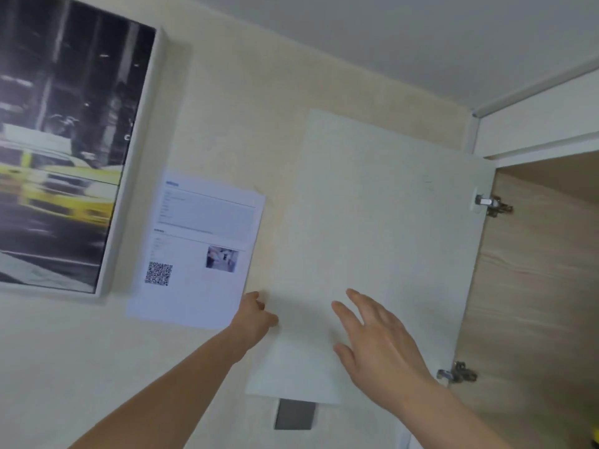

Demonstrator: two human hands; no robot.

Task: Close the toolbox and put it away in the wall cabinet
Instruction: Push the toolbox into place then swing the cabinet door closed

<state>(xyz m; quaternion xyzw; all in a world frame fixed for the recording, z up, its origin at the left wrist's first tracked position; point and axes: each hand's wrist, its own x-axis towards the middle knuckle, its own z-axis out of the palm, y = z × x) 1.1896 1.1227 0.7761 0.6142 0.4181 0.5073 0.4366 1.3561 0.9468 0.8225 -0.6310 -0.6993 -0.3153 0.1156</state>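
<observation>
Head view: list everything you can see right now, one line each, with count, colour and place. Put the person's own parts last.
Cabinet door: one, white, swung fully open against the wall, centre.
Cabinet interior: one, light wood grain, right edge; contents not visible.
Hinges: two, metal, upper and lower, on the door's right edge.
Framed picture: one, dark street scene with yellow cars, white frame, upper left.
Paper sheet: one, white with a QR code and small photo, on the wall left of the door.
Grey plate: one, on the wall below the door.
Yellow object: sliver, bottom right corner; cannot identify.
Toolbox: not in view.
Left hand: grip on the door's left edge.
Right hand: open, fingers spread, over the door.
</observation>
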